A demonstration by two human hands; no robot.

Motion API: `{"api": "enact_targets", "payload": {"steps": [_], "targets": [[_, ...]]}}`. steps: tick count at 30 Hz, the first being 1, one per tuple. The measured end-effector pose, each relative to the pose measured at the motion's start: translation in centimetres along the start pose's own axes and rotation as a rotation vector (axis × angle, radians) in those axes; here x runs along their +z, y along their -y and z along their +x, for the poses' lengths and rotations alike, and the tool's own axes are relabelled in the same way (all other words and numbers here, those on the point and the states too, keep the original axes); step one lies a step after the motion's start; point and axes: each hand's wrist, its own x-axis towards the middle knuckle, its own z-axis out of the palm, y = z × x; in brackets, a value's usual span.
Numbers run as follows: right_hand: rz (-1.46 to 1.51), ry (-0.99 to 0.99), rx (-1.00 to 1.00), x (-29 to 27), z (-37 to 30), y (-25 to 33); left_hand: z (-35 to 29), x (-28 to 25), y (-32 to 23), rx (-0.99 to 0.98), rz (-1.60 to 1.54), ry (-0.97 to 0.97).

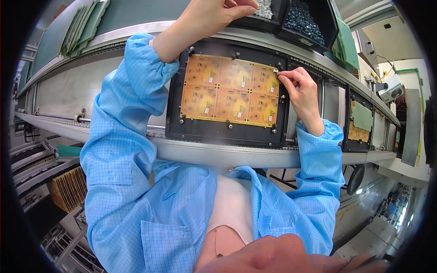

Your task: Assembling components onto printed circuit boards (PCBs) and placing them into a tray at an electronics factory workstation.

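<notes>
An orange panel of several small circuit boards (230, 89) lies in a black carrier frame (175, 111) on a conveyor line. My right hand (302, 93) pinches a tiny white part (276, 70) at the panel's upper right corner. My left hand (214, 16) reaches over the carrier's far edge to a black bin of small whitish parts (265, 8), fingers curled at its rim. Whether it holds a part is hidden. Both forearms are in light blue sleeves.
A second black bin of dark parts (302, 20) stands beside the first. Another carrier with an orange and green panel (360, 123) sits further right on the line. Metal conveyor rails (218, 152) run along the near edge. Green boards (84, 25) stand at the upper left; racks lie lower left.
</notes>
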Motion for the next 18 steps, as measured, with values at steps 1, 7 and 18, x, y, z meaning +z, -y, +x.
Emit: {"api": "enact_targets", "payload": {"steps": [1,7,18], "targets": [[-0.003,-0.012,-0.001,0.0,0.0,-0.1,-0.2,-0.1,0.0,-0.004,-0.002,-0.003],[-0.053,-0.081,-0.045,0.2,-0.3,0.2,-1.9,-0.7,-0.6,-0.076,-0.041,-0.032],[-0.044,-0.087,0.073,-0.4,-0.6,0.3,-2.7,-1.1,-0.2,-0.104,-0.118,-0.028]]}}
